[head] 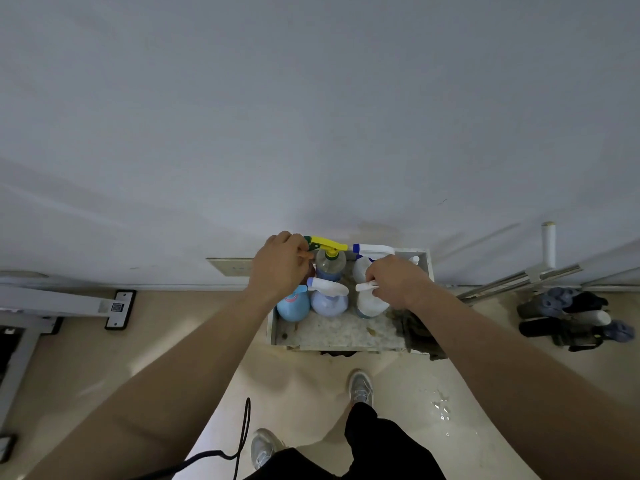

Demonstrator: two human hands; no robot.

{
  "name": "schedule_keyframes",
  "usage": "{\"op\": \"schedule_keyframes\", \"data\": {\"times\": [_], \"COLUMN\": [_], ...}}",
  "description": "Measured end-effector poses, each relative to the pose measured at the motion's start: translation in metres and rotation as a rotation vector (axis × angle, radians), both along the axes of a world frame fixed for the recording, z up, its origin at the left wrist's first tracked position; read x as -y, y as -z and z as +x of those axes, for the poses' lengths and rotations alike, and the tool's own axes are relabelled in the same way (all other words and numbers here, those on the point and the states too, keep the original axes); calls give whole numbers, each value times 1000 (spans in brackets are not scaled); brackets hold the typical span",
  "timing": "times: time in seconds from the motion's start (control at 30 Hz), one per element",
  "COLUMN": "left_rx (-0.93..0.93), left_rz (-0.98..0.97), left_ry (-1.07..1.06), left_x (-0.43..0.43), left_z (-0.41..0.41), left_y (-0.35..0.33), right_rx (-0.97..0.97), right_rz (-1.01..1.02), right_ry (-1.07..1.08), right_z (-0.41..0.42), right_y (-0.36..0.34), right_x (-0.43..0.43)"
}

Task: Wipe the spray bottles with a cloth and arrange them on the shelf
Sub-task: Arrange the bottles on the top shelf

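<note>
Arranging step: left hand (280, 265) clasping a brown bottle (310, 271), right hand (394, 282) gripping the white spray bottle (372, 303); next, probably straightening rows.

On the speckled white shelf (339, 336) the spray bottles stood upright in two rows: a white bottle (372, 304) gripped at its trigger by the right hand (394, 282), a lavender bottle (329, 301) and a light-blue bottle (292, 306) left of that grip, and behind them a blue-nozzled bottle (362, 268), a yellow-triggered bottle (330, 263) and a reddish-brown bottle (309, 270) under the left hand (280, 263).
</note>
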State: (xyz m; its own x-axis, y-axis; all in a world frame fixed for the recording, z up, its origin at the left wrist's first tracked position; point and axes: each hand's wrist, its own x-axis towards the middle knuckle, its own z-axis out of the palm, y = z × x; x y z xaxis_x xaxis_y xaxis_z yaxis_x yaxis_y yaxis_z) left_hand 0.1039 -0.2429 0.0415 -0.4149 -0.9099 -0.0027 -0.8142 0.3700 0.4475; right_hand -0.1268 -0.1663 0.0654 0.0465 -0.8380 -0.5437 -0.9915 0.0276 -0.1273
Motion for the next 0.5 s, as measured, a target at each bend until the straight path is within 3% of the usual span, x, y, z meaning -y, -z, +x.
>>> {"op": "schedule_keyframes", "data": {"times": [0.13,0.23,0.5], "left_rx": [-18,87,91], "left_rz": [112,122,126], "left_ry": [139,243,224], "left_x": [-16,-23,-29], "left_z": [-11,-14,-21], "left_y": [2,11,25], "right_rx": [24,61,65], "right_rz": [-6,-10,15], "right_ry": [32,63,97], "right_z": [1,0,-3], "right_y": [0,2,10], "right_x": [-1,-1,-3]}}
